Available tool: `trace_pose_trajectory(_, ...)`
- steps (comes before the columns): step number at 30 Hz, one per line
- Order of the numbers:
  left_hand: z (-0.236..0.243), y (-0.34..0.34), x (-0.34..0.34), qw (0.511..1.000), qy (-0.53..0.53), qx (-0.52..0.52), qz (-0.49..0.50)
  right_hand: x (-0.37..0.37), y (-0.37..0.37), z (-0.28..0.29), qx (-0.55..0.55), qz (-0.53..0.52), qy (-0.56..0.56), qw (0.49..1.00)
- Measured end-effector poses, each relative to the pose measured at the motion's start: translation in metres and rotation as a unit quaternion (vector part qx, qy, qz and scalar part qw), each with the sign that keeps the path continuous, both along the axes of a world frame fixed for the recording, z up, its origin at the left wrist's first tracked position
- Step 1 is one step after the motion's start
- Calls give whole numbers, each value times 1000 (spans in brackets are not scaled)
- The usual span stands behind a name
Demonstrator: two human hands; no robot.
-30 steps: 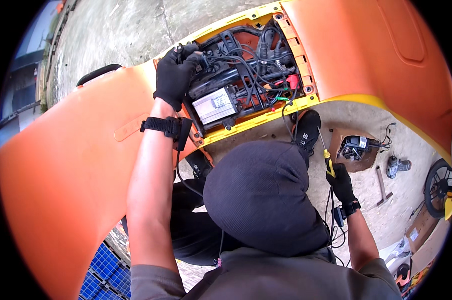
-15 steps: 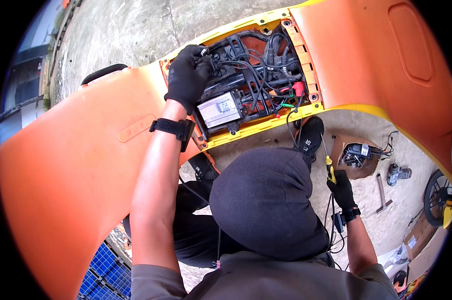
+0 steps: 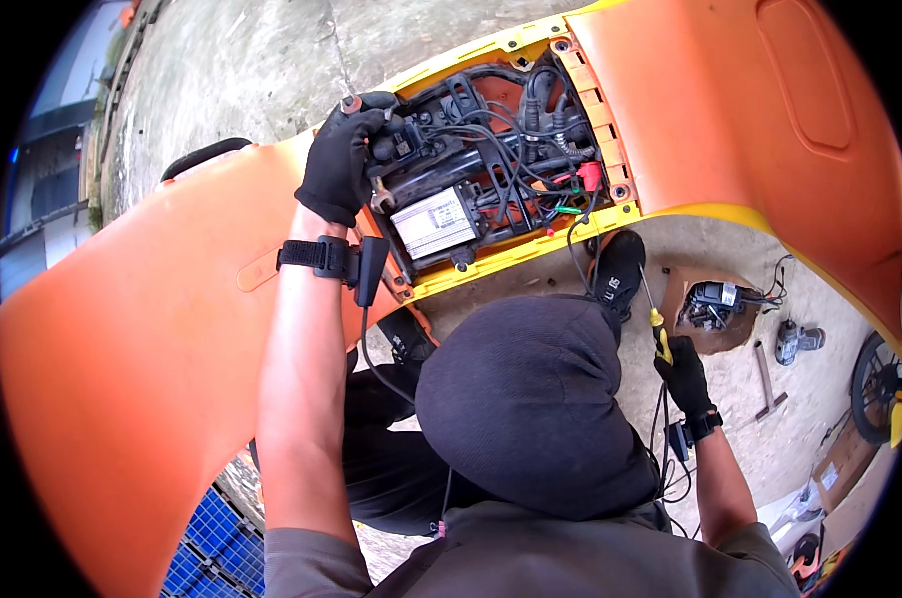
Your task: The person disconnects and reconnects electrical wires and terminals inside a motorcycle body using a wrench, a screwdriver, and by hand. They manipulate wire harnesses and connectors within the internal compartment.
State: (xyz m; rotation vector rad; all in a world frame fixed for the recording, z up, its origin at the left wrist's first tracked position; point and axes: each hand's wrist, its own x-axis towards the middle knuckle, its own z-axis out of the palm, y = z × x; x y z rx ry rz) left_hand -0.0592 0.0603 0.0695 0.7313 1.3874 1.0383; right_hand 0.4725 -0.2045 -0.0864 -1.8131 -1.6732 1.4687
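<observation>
My gloved left hand [image 3: 333, 167] is closed around a metal spanner. One spanner end [image 3: 382, 196] pokes out below the fingers and a rounded end [image 3: 350, 104] shows at the top; its middle is hidden by the glove. The hand is at the left end of an open compartment, beside a small black part [image 3: 403, 145] with leads. Below that part lies a silver box [image 3: 435, 223] with a white label. Out to the right, my gloved right hand [image 3: 682, 377] grips a screwdriver [image 3: 658, 324] by its yellow handle, its shaft pointing up and away from me.
Orange body panels [image 3: 152, 329] flank the yellow-edged frame [image 3: 531, 257]. Black cables [image 3: 516, 140] and a red connector cap [image 3: 590, 177] fill the compartment. On the concrete at right are cardboard with black parts [image 3: 712, 307], a hammer [image 3: 767, 384], a power tool [image 3: 798, 342] and a wheel [image 3: 870, 389].
My left hand has drawn left out of the compartment and turned, bringing the spanner's lower end into sight. My right hand with the screwdriver has stayed almost still.
</observation>
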Motion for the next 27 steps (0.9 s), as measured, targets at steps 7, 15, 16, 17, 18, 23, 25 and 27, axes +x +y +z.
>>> trace_pose_trajectory(7,-2,16,-1,943,310,13,-118,0,0,-1,-3,4,-8,1000)
trace_pose_trajectory(15,-2,34,24,758,600,50,-250,-1,1,5,-25,-25,6,999)
trace_pose_trajectory(16,-2,35,25,745,615,55,-254,-2,3,6,-47,-34,10,998)
trace_pose_trajectory(17,-1,36,26,750,605,51,-264,-2,4,8,-68,-43,14,997)
trace_pose_trajectory(18,-1,38,26,754,594,47,-275,-1,3,6,-52,-32,8,998)
trace_pose_trajectory(23,-11,37,23,719,631,98,-275,-1,1,3,-10,-10,2,1000)
trace_pose_trajectory(25,-17,34,23,702,647,146,-260,-1,1,3,-23,-17,4,1000)
trace_pose_trajectory(27,-23,29,29,696,661,153,-237,0,0,2,-26,-22,6,999)
